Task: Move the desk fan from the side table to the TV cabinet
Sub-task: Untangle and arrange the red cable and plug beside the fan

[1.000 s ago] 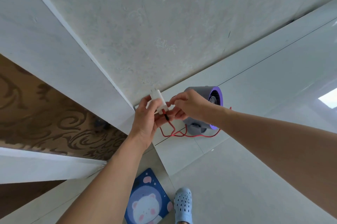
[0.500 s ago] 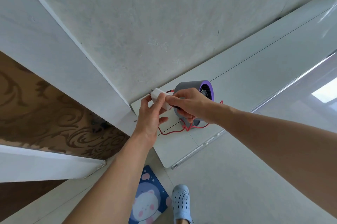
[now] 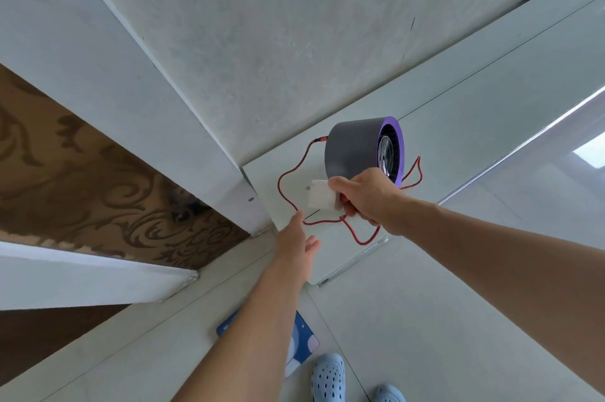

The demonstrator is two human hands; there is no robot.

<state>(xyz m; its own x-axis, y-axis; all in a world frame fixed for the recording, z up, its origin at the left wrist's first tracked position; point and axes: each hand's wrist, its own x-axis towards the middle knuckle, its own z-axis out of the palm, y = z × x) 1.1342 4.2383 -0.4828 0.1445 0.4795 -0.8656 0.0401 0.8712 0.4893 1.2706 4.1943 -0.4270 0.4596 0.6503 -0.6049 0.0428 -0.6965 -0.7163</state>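
white plug (image 3: 322, 194) in right hand (image 3: 366, 197), beside desk fan (image 3: 357, 147)

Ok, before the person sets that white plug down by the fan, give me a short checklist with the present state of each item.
1. Desk fan standing on the white cabinet top: ok.
2. White plug adapter gripped by the right hand: ok.
3. Left hand empty, fingers spread, apart from the adapter: ok.
4. Red cable plugged into the fan's rear: ok.
5. Cable lying tidy: not ok, it loops loosely, one loop near the cabinet's front edge.
6. Wall socket nearby: cannot tell, none in view.
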